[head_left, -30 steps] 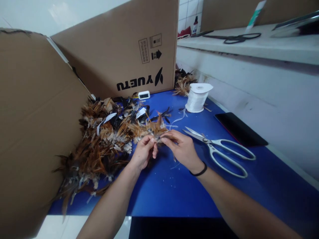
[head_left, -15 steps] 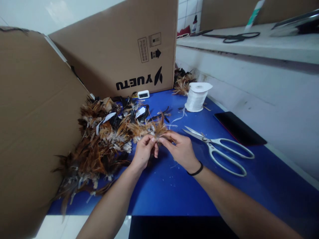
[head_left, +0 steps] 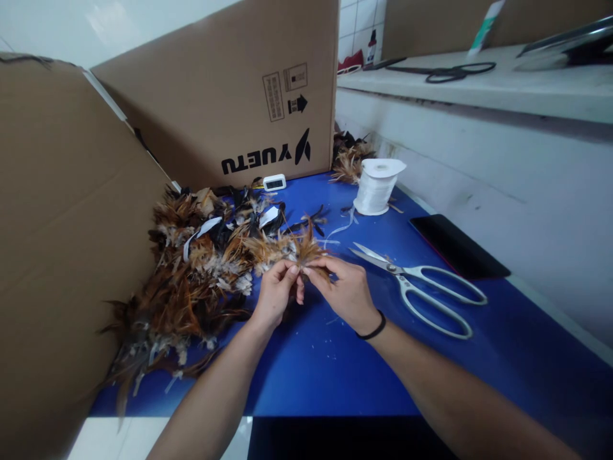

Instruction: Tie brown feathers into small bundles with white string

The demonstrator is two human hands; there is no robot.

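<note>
1. The feather bunch [head_left: 309, 246], brown with pale fluff, is just above the blue counter [head_left: 330, 383], nearer the person than the white spool [head_left: 374, 195] and to its left.
2. The left hand [head_left: 274, 294] pinches the near end of the bunch between thumb and forefinger, its fingers drawn close together.
3. The right hand [head_left: 348, 295] meets it from the other side, nearer the person than the spool; its fingers also pinch the bunch, with brown strands showing under them. A black band [head_left: 373, 327] circles that wrist.
4. A heap of feathers [head_left: 177, 287] with white slips [head_left: 208, 226] among it spreads well to the left of the spool.
5. A thin ribbon [head_left: 341, 229] lies just beside the spool, on its left and near sides.
6. Silver scissors [head_left: 401, 271] lie nearer the person than the spool, blades slightly parted.
7. A flat black device [head_left: 457, 246] is to the spool's right and nearer the person.
8. A small white display [head_left: 274, 183] sits left of the spool, before a cardboard box [head_left: 191, 96] marked YUETU upside down.
9. More feathers [head_left: 352, 160] are just behind the spool, to its left.
</note>
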